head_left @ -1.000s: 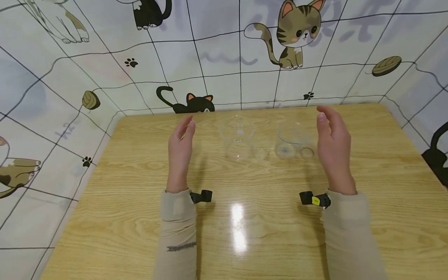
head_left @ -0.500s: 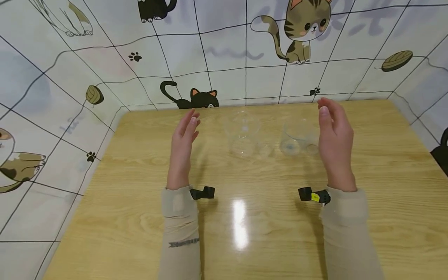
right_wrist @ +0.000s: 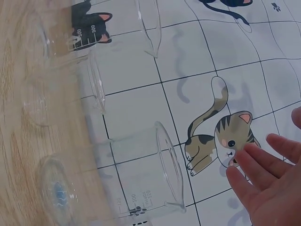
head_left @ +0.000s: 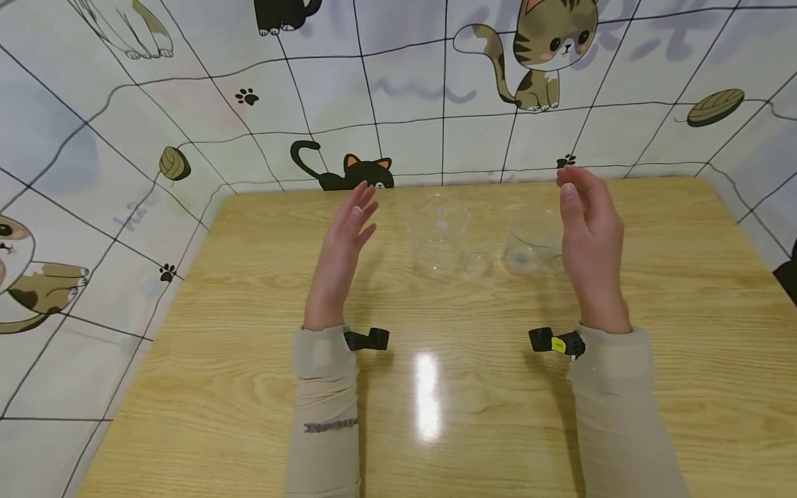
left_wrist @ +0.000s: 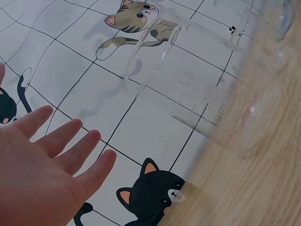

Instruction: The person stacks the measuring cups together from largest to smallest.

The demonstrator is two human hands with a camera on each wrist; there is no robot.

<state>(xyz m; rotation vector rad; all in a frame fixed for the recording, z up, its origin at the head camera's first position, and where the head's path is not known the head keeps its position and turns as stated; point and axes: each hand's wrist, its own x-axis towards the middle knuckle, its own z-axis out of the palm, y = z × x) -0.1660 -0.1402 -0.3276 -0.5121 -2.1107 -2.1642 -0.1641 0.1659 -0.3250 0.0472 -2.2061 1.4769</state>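
Observation:
Clear beakers stand upright near the back of the wooden table, faint in the head view. The left beaker [head_left: 437, 257] is large and wide-rimmed; in the left wrist view that beaker [left_wrist: 188, 89] shows a 500ml mark. To its right is a small beaker [head_left: 478, 263], then another large beaker [head_left: 528, 242]. The right wrist view shows this right-hand beaker [right_wrist: 127, 176] with a blue patch at its base. My left hand [head_left: 341, 259] hovers left of the beakers, fingers spread, holding nothing. My right hand [head_left: 593, 256] is raised just right of them, also holding nothing.
A white sheet [head_left: 398, 90] with grid lines and cartoon cats encloses the table [head_left: 486, 401] at the back and sides. Each wrist carries a black camera mount, one left [head_left: 367, 339] and one right [head_left: 556, 343].
My left hand has shifted inward to the right and its fingers have spread apart. My right hand has moved only slightly. The head view has also shifted a little.

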